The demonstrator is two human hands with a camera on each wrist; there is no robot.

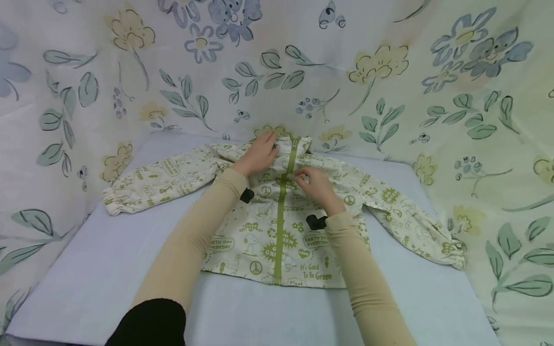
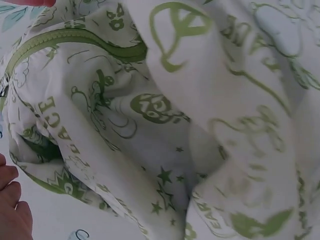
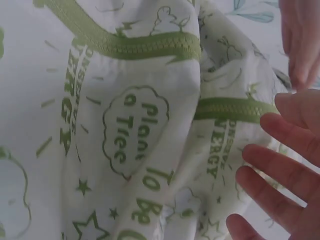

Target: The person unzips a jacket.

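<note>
A white jacket (image 1: 248, 240) with green print lies spread front up, its green zipper (image 1: 280, 226) running down the middle. My left hand (image 1: 259, 153) is at the collar's left side, fingers extended; whether it touches the cloth is unclear. Over the right chest, beside the zipper, is my right hand (image 1: 319, 185). In the right wrist view, the right hand's fingers (image 3: 280, 172) are loosely spread with nothing between them. In the left wrist view, only the left hand's knuckles (image 2: 12, 192) show at the edge, near the bunched jacket (image 2: 125, 120).
Both sleeves stretch outward, the left sleeve (image 1: 160, 180) and the right sleeve (image 1: 411, 226). Beneath lies a pale table surface (image 1: 259, 312). A flower-patterned curtain (image 1: 277, 62) hangs behind and at both sides.
</note>
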